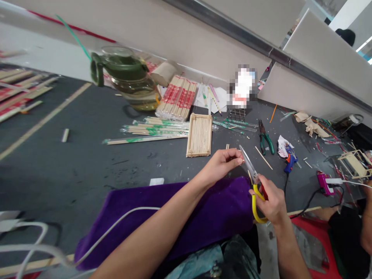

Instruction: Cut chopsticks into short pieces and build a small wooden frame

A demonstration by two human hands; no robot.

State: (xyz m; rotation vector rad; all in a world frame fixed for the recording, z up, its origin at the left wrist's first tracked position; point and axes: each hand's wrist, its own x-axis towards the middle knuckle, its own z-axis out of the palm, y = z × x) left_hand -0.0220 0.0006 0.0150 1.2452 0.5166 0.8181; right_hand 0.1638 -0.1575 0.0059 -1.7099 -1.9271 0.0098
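Observation:
My right hand (271, 199) grips a pair of scissors (253, 174) with yellow handles, its blades pointing up and away from me. With thumb and fingers pinched together, my left hand (222, 166) is close to the blade tips; whatever it pinches is too small to make out. Just beyond the left hand lies a small rectangular tray (200, 135) built of wooden sticks. Short stick bits (227, 146) lie between tray and scissors. Beneath my forearms a purple cloth (174, 217) covers the table's near edge.
Wrapped chopsticks (157, 130) and a red-white pack (177, 97) lie behind, beside a glass teapot (135, 87). To the right are green-handled pliers (265, 137), a blue glue gun (290, 162) and a purple power adapter (325, 183). Another person's arm (367, 217) shows at far right.

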